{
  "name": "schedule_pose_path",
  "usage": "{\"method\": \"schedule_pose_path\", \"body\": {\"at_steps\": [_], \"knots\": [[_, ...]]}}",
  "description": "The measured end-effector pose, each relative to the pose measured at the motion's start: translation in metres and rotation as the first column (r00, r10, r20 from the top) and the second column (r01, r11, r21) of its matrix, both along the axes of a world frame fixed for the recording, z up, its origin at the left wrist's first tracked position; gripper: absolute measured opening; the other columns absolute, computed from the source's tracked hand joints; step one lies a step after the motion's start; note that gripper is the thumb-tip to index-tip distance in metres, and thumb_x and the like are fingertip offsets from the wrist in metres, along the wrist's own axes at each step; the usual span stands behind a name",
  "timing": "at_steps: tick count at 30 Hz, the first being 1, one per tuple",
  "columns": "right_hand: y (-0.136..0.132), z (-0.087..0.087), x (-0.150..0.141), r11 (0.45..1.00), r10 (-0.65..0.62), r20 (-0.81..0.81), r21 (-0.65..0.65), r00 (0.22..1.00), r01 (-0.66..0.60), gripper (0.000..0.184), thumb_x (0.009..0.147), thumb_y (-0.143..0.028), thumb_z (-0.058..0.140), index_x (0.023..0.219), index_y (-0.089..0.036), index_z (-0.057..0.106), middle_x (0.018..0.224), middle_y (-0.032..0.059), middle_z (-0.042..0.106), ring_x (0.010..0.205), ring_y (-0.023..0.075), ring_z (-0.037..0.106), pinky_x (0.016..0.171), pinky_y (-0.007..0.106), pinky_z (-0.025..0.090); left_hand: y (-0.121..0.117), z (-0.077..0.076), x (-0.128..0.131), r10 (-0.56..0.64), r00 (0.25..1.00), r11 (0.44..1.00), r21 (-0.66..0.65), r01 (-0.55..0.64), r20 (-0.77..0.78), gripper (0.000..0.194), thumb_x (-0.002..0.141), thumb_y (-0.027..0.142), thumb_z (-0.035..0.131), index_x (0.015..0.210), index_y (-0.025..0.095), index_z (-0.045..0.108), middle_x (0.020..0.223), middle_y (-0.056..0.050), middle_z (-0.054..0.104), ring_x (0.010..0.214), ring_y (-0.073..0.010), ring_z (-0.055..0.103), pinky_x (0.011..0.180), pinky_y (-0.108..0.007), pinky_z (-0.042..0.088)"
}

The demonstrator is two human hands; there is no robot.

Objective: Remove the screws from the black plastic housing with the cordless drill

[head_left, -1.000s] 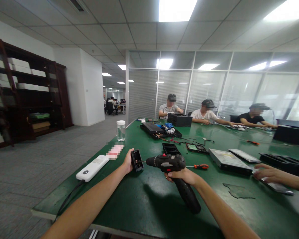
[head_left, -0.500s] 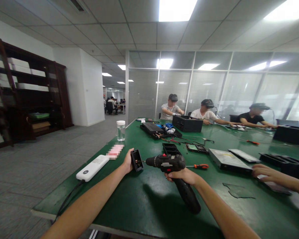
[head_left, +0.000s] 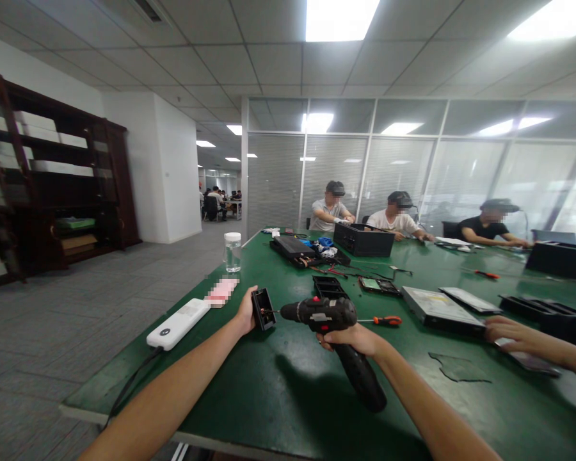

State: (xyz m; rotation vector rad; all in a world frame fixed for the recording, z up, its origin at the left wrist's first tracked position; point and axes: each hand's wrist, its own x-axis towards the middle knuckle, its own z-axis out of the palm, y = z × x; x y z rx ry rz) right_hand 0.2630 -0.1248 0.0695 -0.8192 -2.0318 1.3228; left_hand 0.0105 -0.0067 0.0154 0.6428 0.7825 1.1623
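Between your two hands: bit facing box

Your left hand [head_left: 246, 312] is gripping the box [head_left: 263, 301] from its left side, while your right hand [head_left: 343, 338] is holding the drill [head_left: 324, 314] over the table [head_left: 230, 410]. Everything is turning on one line: the box is sitting directly left of the drill's nose, its open mouth facing right, and the thin bit [head_left: 277, 311] is pointing into it. The box's long axis is standing nearly upright, its top leaning slightly left, so the bit is running across that axis. Your left hand is the nearer one, already touching the box; your right is staying clear of it by the drill's length. Whether the tip is touching anything inside, you probably cannot tell at this size.

Your left forearm is reaching up from the lower left. Your right forearm is slanting in from the lower right, its fingers closing around the top of the grip, whose butt is angling down and right. Just beyond the drill, a tray [head_left: 330, 287] and a screwdriver [head_left: 388, 321] are lying on the table.
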Motion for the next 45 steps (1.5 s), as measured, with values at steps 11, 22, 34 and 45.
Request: {"method": "schedule_pose_path", "body": {"at_steps": [11,22,34,45], "knots": [[0.007,-0.007,-0.001,0.997,-0.040,0.012,-0.068,0.999,0.041,0.025,0.064,-0.034,0.050,0.073,-0.011,0.053,0.064,0.0053,0.049,0.061,0.0149,0.047,0.060,0.030,0.039,0.002,-0.004,-0.001,-0.008,1.000,1.000,0.015,0.008,-0.002,0.032,0.061,0.047,0.041,0.059,0.016,0.046,0.050,-0.001,0.048,0.043,-0.0145,0.048,0.047,-0.030,0.041],[0.013,-0.009,-0.004,0.997,0.056,-0.039,-0.047,0.998,-0.057,0.025,0.067,-0.031,0.049,0.076,-0.008,0.052,0.064,0.0030,0.047,0.058,0.0104,0.043,0.059,0.025,0.036,0.004,-0.006,-0.002,-0.021,1.000,0.999,0.032,0.022,-0.006,0.033,0.060,0.048,0.042,0.059,0.016,0.046,0.051,-0.002,0.049,0.045,-0.0152,0.048,0.048,-0.031,0.041],[0.009,0.000,-0.003,0.998,0.069,0.031,-0.009,0.997,-0.068,0.024,0.069,-0.030,0.048,0.078,-0.008,0.052,0.070,0.0055,0.053,0.068,0.0136,0.048,0.070,0.029,0.037,0.011,-0.013,-0.004,-0.040,0.999,0.997,0.064,0.040,-0.008,0.033,0.059,0.047,0.043,0.063,0.016,0.047,0.054,-0.002,0.050,0.048,-0.0166,0.050,0.051,-0.033,0.041],[0.012,-0.008,-0.001,0.997,0.072,-0.021,-0.029,0.997,-0.072,0.024,0.069,-0.027,0.049,0.084,-0.008,0.052,0.079,0.0070,0.054,0.075,0.0152,0.050,0.075,0.032,0.037,0.011,-0.012,-0.004,-0.032,0.999,0.998,0.045,0.033,-0.018,0.032,0.060,0.046,0.042,0.062,0.015,0.047,0.052,-0.002,0.049,0.045,-0.0148,0.048,0.049,-0.031,0.041]]}}
